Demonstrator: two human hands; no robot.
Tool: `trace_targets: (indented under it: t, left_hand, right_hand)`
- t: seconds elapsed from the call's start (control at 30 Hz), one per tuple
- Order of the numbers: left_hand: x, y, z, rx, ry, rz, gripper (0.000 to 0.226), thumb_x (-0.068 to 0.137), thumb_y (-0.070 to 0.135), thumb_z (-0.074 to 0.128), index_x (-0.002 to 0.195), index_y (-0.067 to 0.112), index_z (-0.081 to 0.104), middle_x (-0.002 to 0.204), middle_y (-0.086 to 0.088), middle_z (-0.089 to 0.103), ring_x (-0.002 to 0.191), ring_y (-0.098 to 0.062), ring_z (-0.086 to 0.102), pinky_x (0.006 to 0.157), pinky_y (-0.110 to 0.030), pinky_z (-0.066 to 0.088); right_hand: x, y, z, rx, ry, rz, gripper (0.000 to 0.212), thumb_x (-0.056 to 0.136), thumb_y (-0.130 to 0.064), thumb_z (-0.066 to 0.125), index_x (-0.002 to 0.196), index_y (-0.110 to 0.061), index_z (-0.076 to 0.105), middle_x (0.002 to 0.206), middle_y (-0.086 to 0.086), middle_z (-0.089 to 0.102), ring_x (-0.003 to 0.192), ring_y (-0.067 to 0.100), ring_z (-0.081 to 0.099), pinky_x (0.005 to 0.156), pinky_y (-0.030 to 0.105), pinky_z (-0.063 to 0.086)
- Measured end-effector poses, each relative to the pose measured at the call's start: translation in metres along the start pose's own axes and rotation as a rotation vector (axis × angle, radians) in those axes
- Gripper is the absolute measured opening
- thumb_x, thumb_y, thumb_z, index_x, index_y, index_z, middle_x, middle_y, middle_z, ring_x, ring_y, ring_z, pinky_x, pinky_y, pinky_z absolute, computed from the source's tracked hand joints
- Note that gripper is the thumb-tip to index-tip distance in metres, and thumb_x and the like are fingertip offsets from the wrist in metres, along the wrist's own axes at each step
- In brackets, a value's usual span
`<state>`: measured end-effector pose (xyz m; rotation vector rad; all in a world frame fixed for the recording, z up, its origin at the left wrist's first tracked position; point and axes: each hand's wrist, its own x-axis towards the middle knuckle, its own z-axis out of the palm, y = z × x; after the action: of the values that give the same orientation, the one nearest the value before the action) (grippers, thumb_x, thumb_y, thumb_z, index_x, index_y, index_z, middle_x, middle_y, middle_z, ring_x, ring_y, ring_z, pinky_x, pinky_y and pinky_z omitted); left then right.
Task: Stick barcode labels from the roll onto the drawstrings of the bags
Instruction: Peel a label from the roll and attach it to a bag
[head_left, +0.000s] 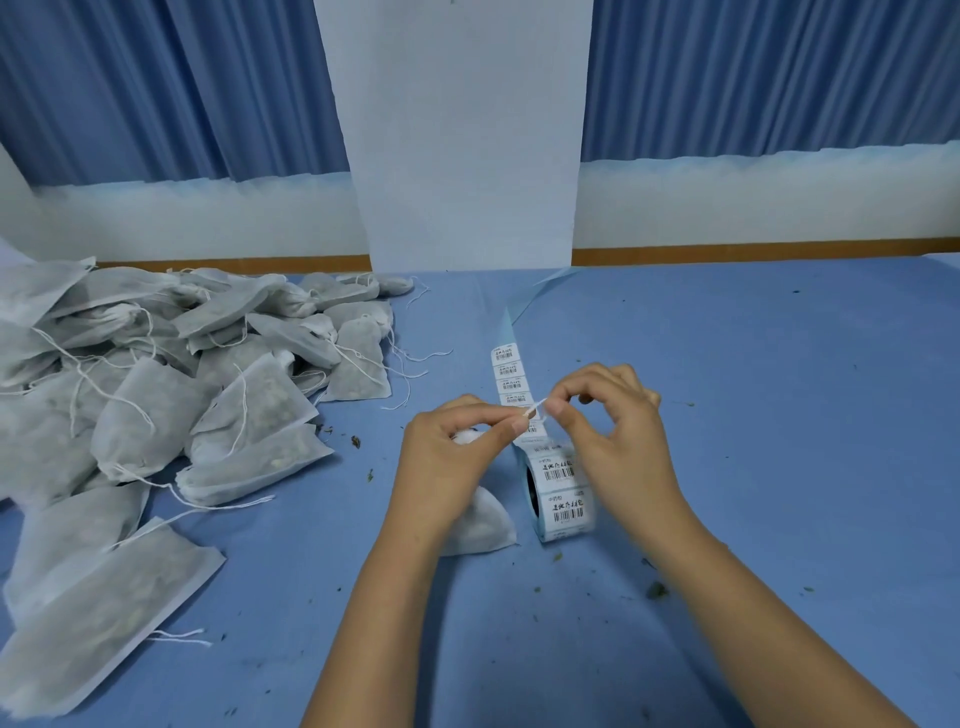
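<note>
A roll of barcode labels stands on edge on the blue table, its strip of labels running away from me. One white drawstring bag lies under my left wrist. My left hand pinches that bag's drawstring between thumb and forefinger. My right hand pinches the other end of the same short stretch of string, just above the roll. Whether a label is on the string is too small to tell.
A big heap of white drawstring bags fills the left side of the table, some flat ones at the front left. Bare backing strip trails toward a white panel. Herb crumbs dot the blue cloth.
</note>
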<state>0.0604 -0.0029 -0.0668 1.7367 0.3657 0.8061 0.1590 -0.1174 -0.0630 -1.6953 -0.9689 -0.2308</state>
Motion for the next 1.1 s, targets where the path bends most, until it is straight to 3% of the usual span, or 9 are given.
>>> trace_targets:
  t: [0.13, 0.27, 0.37, 0.47, 0.6, 0.7, 0.9, 1.0, 1.1]
  left_hand:
    - [-0.001, 0.001, -0.003, -0.009, -0.012, -0.03, 0.011, 0.081, 0.012, 0.075, 0.081, 0.022, 0.079, 0.063, 0.018, 0.065, 0.061, 0.006, 0.056, 0.062, -0.005, 0.04]
    - [0.001, 0.002, -0.006, -0.003, 0.057, -0.065, 0.017, 0.082, 0.016, 0.075, 0.071, 0.028, 0.078, 0.078, 0.016, 0.075, 0.079, 0.01, 0.064, 0.071, -0.001, 0.039]
    - [0.002, 0.002, -0.007, 0.042, 0.03, -0.057, 0.021, 0.083, 0.017, 0.074, 0.068, 0.031, 0.077, 0.078, 0.017, 0.074, 0.08, 0.011, 0.064, 0.071, 0.0, 0.038]
    - [-0.001, 0.0, -0.013, 0.224, -0.033, 0.013, 0.021, 0.089, 0.01, 0.067, 0.084, 0.029, 0.075, 0.082, 0.021, 0.07, 0.078, 0.011, 0.059, 0.07, -0.002, 0.037]
    - [-0.001, -0.004, -0.023, 0.245, -0.097, -0.121, 0.04, 0.09, 0.005, 0.05, 0.1, 0.041, 0.065, 0.093, 0.023, 0.067, 0.085, 0.01, 0.057, 0.068, -0.001, 0.038]
    - [0.003, -0.008, -0.026, 0.342, 0.02, -0.152, 0.024, 0.089, 0.012, 0.062, 0.082, 0.035, 0.065, 0.067, 0.023, 0.063, 0.061, 0.008, 0.053, 0.057, -0.005, 0.038]
    - [0.006, -0.012, -0.027, 0.19, 0.308, -0.188, 0.02, 0.089, 0.03, 0.063, 0.078, 0.014, 0.065, 0.062, 0.001, 0.052, 0.056, -0.011, 0.043, 0.056, -0.027, 0.035]
    - [0.007, -0.006, -0.028, -0.003, 0.372, -0.234, 0.025, 0.092, 0.029, 0.061, 0.084, 0.005, 0.063, 0.071, -0.006, 0.053, 0.067, -0.018, 0.047, 0.065, -0.035, 0.039]
    - [0.006, -0.001, -0.029, -0.204, 0.395, -0.285, 0.023, 0.091, 0.028, 0.062, 0.086, 0.007, 0.064, 0.078, -0.01, 0.057, 0.073, -0.021, 0.052, 0.071, -0.038, 0.041]
  right_hand:
    - [0.005, 0.002, -0.009, 0.216, 0.032, 0.211, 0.022, 0.088, -0.009, 0.063, 0.071, -0.024, 0.061, 0.074, -0.018, 0.056, 0.079, 0.004, 0.047, 0.083, 0.019, 0.032]
    - [0.01, 0.007, -0.017, 0.33, 0.096, 0.339, 0.02, 0.091, -0.012, 0.06, 0.075, -0.024, 0.062, 0.081, -0.005, 0.055, 0.074, 0.007, 0.044, 0.076, 0.022, 0.033]
    - [0.01, 0.009, -0.017, 0.371, 0.123, 0.363, 0.022, 0.091, -0.011, 0.059, 0.074, -0.024, 0.062, 0.075, -0.013, 0.057, 0.073, 0.001, 0.048, 0.069, 0.01, 0.036]
    - [0.01, 0.009, -0.015, 0.415, 0.182, 0.374, 0.02, 0.092, -0.01, 0.059, 0.075, -0.02, 0.063, 0.071, -0.017, 0.059, 0.068, -0.006, 0.05, 0.065, 0.003, 0.037]
    - [0.01, 0.002, -0.015, 0.489, 0.286, 0.368, 0.016, 0.092, -0.012, 0.058, 0.077, -0.015, 0.063, 0.061, -0.013, 0.062, 0.067, 0.004, 0.059, 0.074, 0.021, 0.046]
    - [0.007, -0.011, -0.013, 0.548, 0.303, 0.234, 0.014, 0.092, -0.005, 0.057, 0.08, -0.01, 0.06, 0.068, -0.008, 0.067, 0.065, 0.011, 0.066, 0.068, 0.017, 0.049]
    - [-0.016, -0.027, 0.012, 0.188, -0.154, -0.316, 0.006, 0.084, -0.005, 0.065, 0.078, -0.005, 0.066, 0.088, 0.001, 0.063, 0.086, 0.016, 0.06, 0.079, 0.027, 0.047]
    - [-0.021, -0.023, 0.024, 0.046, -0.257, -0.327, 0.005, 0.084, -0.013, 0.067, 0.079, -0.012, 0.067, 0.115, -0.001, 0.057, 0.112, 0.011, 0.049, 0.097, 0.023, 0.035]
    - [-0.022, -0.018, 0.025, 0.065, -0.318, -0.155, 0.007, 0.087, -0.017, 0.065, 0.082, -0.021, 0.064, 0.138, -0.01, 0.039, 0.132, 0.005, 0.032, 0.106, 0.017, 0.024]
